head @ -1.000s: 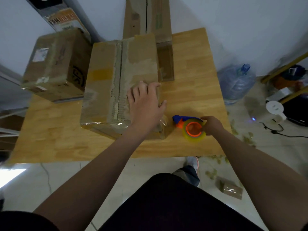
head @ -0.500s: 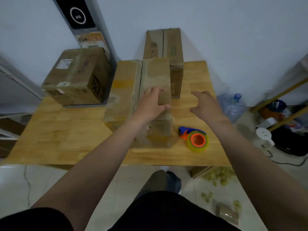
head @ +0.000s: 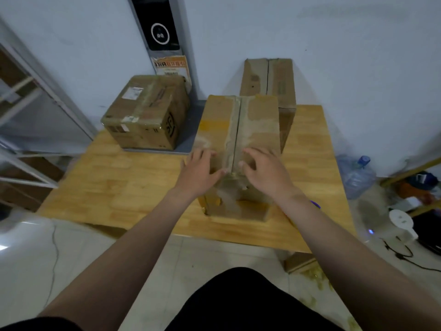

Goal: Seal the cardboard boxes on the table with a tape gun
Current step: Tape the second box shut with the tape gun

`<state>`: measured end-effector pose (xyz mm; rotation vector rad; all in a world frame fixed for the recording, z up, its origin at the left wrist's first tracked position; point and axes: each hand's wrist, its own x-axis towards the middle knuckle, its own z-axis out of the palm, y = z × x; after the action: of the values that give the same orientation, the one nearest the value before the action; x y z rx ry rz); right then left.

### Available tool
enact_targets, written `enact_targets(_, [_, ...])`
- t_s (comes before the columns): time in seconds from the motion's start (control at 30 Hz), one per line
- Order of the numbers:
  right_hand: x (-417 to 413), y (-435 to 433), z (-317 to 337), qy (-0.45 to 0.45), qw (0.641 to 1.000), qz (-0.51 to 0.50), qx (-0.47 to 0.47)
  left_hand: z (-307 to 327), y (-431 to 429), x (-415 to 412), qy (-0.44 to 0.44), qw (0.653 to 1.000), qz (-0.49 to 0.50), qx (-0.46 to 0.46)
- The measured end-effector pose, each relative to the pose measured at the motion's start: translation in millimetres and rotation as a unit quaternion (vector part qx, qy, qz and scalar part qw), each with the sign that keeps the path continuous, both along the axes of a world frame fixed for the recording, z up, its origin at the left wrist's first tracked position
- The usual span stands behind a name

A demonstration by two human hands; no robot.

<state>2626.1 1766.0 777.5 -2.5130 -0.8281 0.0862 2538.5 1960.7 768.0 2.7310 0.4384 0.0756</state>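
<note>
A long cardboard box [head: 241, 125] lies on the wooden table [head: 133, 185], its top flaps meeting at a centre seam. My left hand [head: 199, 170] rests flat on the left flap near the box's front end. On the right flap, beside the seam, my right hand [head: 262, 170] presses with its fingers slightly bent. The tape gun is almost hidden behind my right forearm; only a blue tip [head: 315, 204] shows. A taped box [head: 148, 113] stands at the back left and a tall box [head: 272, 80] behind the middle one.
A large water bottle [head: 358, 175] stands on the floor right of the table. Cables and a white device [head: 401, 220] lie on the floor at the right. A metal frame [head: 35, 111] stands at the left. A small box [head: 298, 261] sits under the table's edge.
My right hand let go of the tape gun, rose over the table and came down on the box's right flap. My left hand slid to the left flap.
</note>
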Motion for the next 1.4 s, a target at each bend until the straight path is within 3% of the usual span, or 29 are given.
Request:
enact_targets(0.17, [-8, 28, -22, -0.039, 0.995, -0.047, -0.085, -19, -11, 6, -0.039, 0.995, 0.093, 0.026])
enact_targets(0.3, [-12, 39, -27, -0.067, 0.988, -0.081, -0.117, -22, -11, 8, -0.067, 0.992, 0.108, 0.001])
enact_targets(0.4, [-15, 35, -30, -0.090, 0.988, -0.078, -0.102, -23, 2, 2, -0.129, 0.987, 0.082, -0.059])
enact_targets(0.53, [-3, 8, -35, -0.060, 0.987, -0.130, -0.068, -34, 29, -1, -0.133, 0.957, 0.096, -0.239])
enact_targets(0.67, [-1, -13, -46, 0.034, 0.980, -0.186, 0.067, -38, 33, -5, -0.132, 0.937, 0.097, -0.310])
enact_targets(0.83, [-9, -12, -47, 0.108, 0.942, -0.216, 0.233, -43, 36, -9, -0.121, 0.902, 0.118, -0.397])
enact_targets(1.03, [-14, -7, -58, 0.194, 0.841, -0.273, 0.426, -41, 35, -10, -0.119, 0.872, 0.131, -0.457])
enact_targets(1.13, [-14, -6, -64, 0.244, 0.802, -0.303, 0.453, -37, 35, -10, -0.099, 0.864, 0.144, -0.473])
enact_targets(1.2, [-14, -10, -66, 0.254, 0.829, -0.299, 0.399, -37, 36, -9, -0.082, 0.865, 0.145, -0.474])
enact_targets(1.27, [-14, -18, -65, 0.225, 0.888, -0.271, 0.297, -36, 37, -9, -0.061, 0.872, 0.141, -0.465])
enact_targets(1.4, [-4, -33, -54, 0.025, 0.969, -0.215, 0.121, -35, 46, -9, -0.117, 0.942, 0.086, -0.304])
